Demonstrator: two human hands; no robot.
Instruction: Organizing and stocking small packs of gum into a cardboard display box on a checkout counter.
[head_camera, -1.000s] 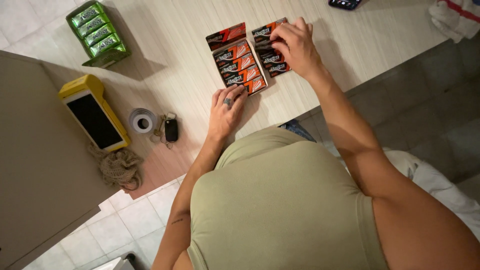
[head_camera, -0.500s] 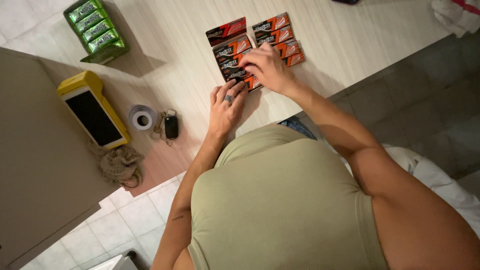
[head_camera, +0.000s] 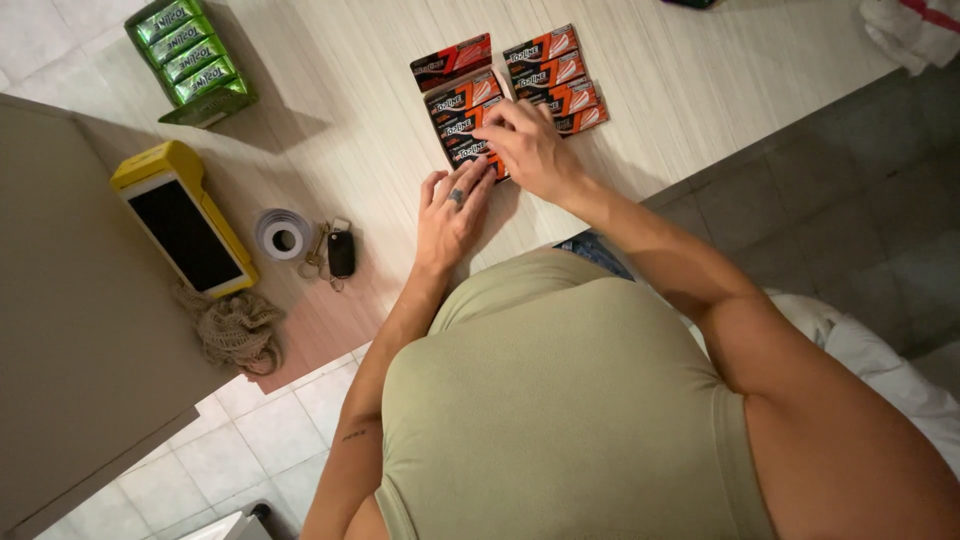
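Note:
Two open display boxes of orange gum packs lie side by side on the pale wooden counter: a left box (head_camera: 455, 95) and a right box (head_camera: 558, 72). My left hand (head_camera: 452, 208) rests flat at the near end of the left box, fingers together, touching its lowest packs. My right hand (head_camera: 528, 148) lies over the near end of the left box, fingertips curled on a pack there; whether it grips the pack is hidden. The lower packs are covered by both hands.
A green box of gum packs (head_camera: 190, 60) stands at the far left. A yellow card terminal (head_camera: 185, 222), a paper roll (head_camera: 283, 233), a car key (head_camera: 340, 252) and a bundle of twine (head_camera: 235, 330) lie left of my hands. A cloth (head_camera: 915, 28) sits far right.
My right hand moved from the right box's far end leftward and nearer, onto the near end of the left box. My left hand stayed at that box's near end.

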